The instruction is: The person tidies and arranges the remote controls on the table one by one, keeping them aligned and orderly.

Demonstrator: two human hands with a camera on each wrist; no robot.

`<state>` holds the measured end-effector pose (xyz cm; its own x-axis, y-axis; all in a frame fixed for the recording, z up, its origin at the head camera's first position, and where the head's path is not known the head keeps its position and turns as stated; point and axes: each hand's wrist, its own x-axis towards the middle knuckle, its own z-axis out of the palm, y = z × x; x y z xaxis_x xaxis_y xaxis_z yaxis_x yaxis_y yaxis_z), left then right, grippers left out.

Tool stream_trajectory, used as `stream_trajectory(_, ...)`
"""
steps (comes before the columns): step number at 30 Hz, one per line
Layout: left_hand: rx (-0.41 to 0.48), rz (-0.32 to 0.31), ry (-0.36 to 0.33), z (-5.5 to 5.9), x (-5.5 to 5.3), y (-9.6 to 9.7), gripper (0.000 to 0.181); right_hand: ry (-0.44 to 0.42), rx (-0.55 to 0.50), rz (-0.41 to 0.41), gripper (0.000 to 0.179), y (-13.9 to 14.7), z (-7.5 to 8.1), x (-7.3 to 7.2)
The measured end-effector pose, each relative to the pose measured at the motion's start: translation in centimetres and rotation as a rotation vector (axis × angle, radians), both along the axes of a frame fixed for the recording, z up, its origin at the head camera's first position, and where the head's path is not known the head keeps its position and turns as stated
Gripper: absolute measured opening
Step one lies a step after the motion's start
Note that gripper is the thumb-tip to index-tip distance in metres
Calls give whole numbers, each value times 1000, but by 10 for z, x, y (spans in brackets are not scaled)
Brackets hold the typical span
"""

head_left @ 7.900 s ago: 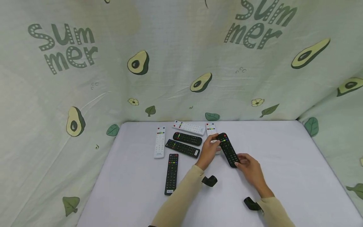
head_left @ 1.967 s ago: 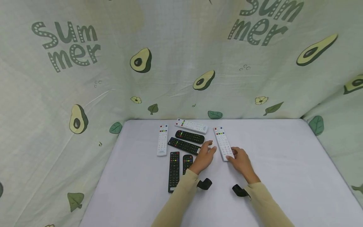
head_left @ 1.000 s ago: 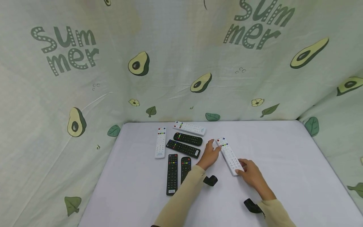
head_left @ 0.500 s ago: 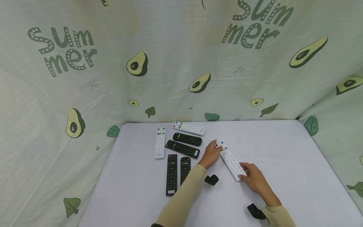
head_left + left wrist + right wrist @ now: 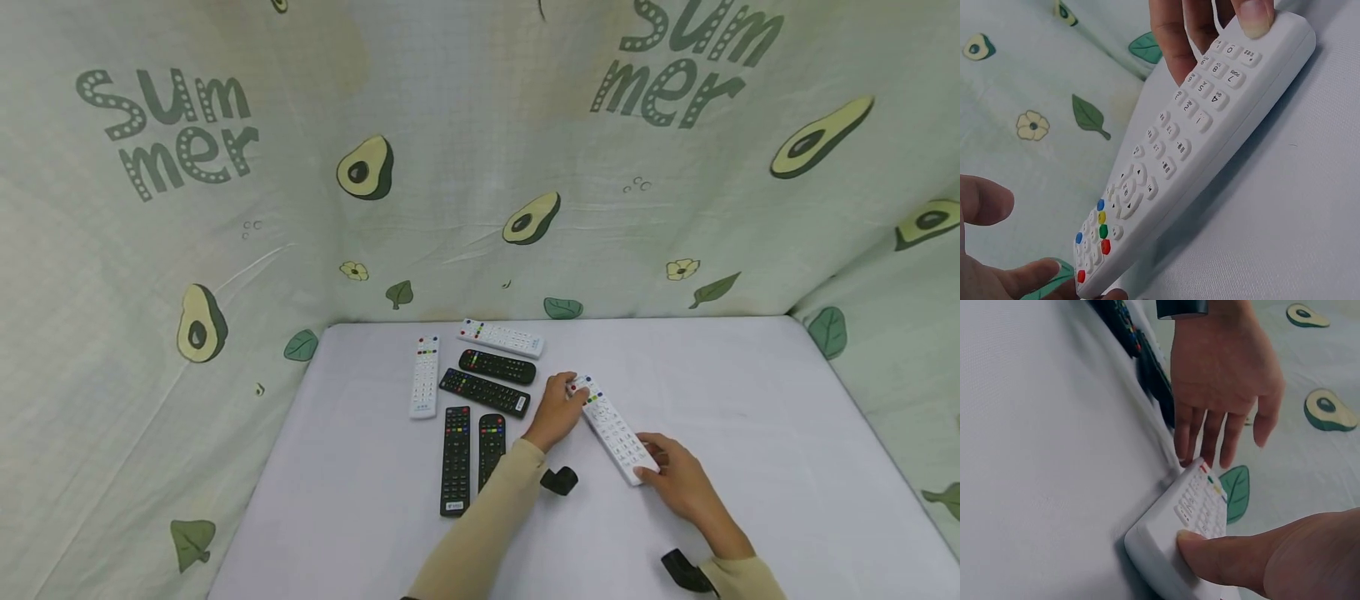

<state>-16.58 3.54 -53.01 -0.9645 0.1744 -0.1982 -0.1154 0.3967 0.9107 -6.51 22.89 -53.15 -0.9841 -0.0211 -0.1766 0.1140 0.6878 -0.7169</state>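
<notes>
My right hand [image 5: 684, 483] pinches the near end of a white remote control [image 5: 617, 432], thumb on its button face and fingers at the far side. The remote slants from the middle of the table toward the front right, buttons up; a shadow lies along its lower side in the left wrist view. At its far end, by the coloured buttons, is my left hand [image 5: 555, 412]. Its fingers are mostly straight in the right wrist view [image 5: 1225, 394], fingertips right at the remote's end, and its thumb stands apart from the remote in the left wrist view.
Two black remotes [image 5: 455, 458] lie side by side, the right one [image 5: 491, 442] partly hidden by my left sleeve. Behind them are two slanted black remotes [image 5: 483, 392], a white one [image 5: 501, 338] at the back and another white one [image 5: 423, 379] at left. Patterned cloth hangs behind the table.
The black remote held earlier now lies beside another black one at the front left. My right hand has drawn the white remote from the back toward the front right; my left hand has come to its far end.
</notes>
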Motion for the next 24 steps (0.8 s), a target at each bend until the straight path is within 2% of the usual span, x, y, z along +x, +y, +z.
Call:
stream_trajectory(6,77,27,37,5,4,-5,49,1,-59,-3,55,2,-5,4)
stream_trajectory(12,105,50,53,11,7,-13,45,-17,-111,8,59,-6,-7,9)
stream_trajectory(17,100,56,45,16,11,-26,42,-23,-157,31,60,-16,-3,15)
stream_trajectory(24,60,44,2,14,17,-48,40,-60,-242,63,66,-34,1,25)
